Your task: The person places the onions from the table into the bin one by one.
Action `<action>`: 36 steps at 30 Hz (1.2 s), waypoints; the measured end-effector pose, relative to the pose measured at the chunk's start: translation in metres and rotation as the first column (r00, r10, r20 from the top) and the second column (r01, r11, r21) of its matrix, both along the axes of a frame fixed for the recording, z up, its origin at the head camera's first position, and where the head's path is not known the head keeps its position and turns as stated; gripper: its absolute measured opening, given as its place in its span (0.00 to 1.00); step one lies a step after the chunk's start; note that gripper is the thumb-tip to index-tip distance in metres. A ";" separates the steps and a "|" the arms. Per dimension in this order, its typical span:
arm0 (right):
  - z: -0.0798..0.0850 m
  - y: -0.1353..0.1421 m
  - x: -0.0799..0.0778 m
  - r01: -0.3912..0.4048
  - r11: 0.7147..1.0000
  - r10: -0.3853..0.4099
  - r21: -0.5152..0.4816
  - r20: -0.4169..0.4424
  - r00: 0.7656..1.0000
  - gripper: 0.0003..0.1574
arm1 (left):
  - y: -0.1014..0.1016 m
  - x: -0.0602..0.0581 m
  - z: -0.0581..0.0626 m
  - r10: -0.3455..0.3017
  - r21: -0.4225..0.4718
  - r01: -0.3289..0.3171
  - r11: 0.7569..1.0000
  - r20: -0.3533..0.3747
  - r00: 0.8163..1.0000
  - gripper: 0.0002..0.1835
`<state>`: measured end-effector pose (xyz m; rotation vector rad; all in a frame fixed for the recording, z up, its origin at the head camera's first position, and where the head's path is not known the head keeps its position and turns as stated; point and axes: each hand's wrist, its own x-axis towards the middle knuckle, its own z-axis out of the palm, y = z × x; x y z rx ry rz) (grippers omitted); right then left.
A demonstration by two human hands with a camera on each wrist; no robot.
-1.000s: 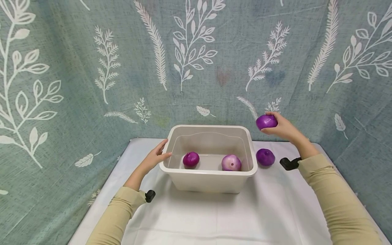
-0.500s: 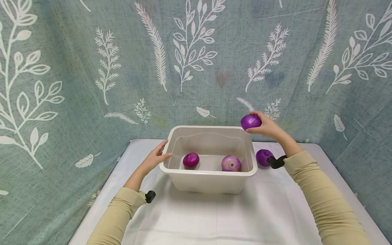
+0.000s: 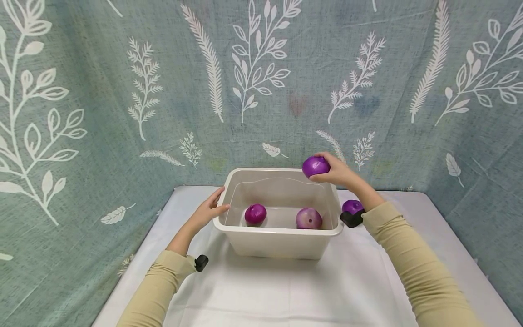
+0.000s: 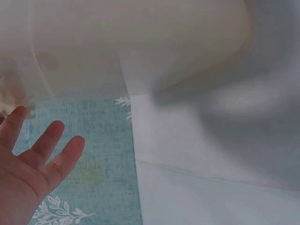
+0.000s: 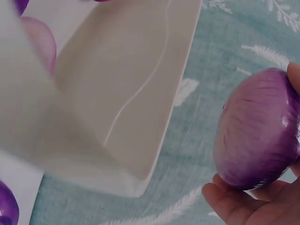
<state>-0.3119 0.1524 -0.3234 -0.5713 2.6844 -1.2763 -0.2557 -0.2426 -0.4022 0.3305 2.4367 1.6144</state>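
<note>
A glossy purple onion [image 3: 315, 167] is gripped between the thumb and fingers of my right hand [image 3: 337, 173], above the right back rim of the beige plastic bin [image 3: 271, 245]. In the right wrist view, the held onion [image 5: 258, 129] is beside the bin's wall, paler on one side. My left hand [image 3: 205, 215] is at the bin's left rim with fingers spread and relaxed; whether it presses the rim is unclear. Inside the bin, a magenta onion [image 3: 255, 214] lies at left and a pale purple onion [image 3: 309, 219] at right, apart from each other.
Another purple onion [image 3: 352, 206] sits on the white tablecloth [image 3: 261, 290] right of the bin, partly hidden by the black wrist camera [image 3: 352, 219]. A green leaf-patterned curtain [image 3: 253, 136] hangs behind the table.
My right hand has carried the purple onion leftward, from beyond the bin's right side to over its right back rim. My left hand and the bin have stayed put.
</note>
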 end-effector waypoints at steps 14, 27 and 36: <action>0.005 0.011 0.006 0.010 1.000 -0.010 0.001 0.019 1.000 0.46 | 0.001 0.000 0.001 0.010 -0.020 -0.010 1.000 0.005 1.000 0.38; -0.009 0.064 0.007 0.122 0.992 -0.122 0.033 0.007 0.993 0.49 | 0.000 -0.001 -0.001 0.005 0.000 -0.005 1.000 -0.003 1.000 0.39; -0.049 0.096 0.001 0.161 0.986 -0.163 0.031 0.041 0.986 0.48 | 0.001 0.001 0.001 0.006 -0.013 -0.006 1.000 -0.001 1.000 0.39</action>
